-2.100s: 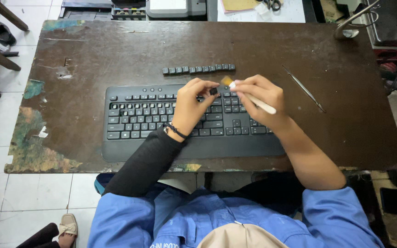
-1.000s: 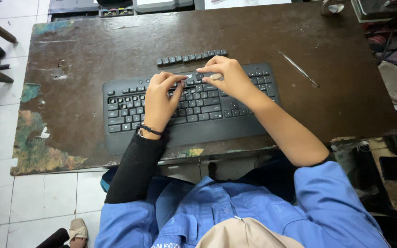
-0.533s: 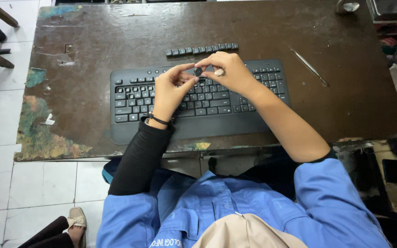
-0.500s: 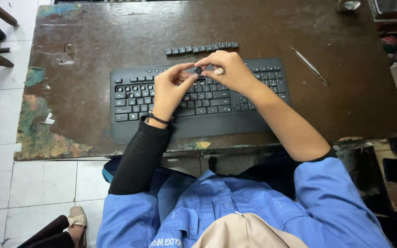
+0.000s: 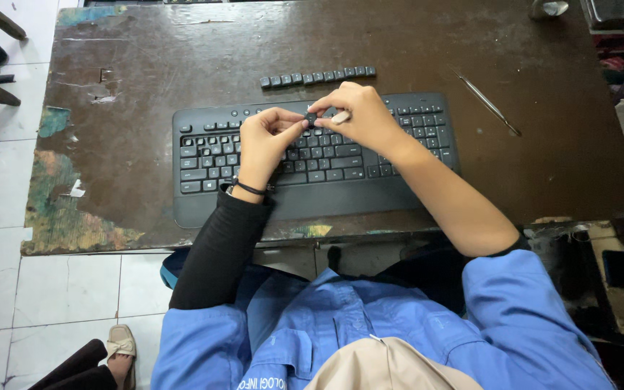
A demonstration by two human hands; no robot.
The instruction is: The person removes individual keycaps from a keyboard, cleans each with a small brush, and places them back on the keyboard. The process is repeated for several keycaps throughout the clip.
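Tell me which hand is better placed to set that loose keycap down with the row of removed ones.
Likely the right hand: it pinches the keycap together with the left hand and sits directly below the row of removed keycaps. The left is farther off.

Small dark keycap (image 5: pixel 311 118) mostly hidden between pinching fingers (image 5: pixel 299 123), pale tool (image 5: pixel 341 116) largely covered by right hand (image 5: pixel 359 115), keyboard (image 5: pixel 312 155) middle keys under both hands, table (image 5: pixel 146 65) far edge cut off.
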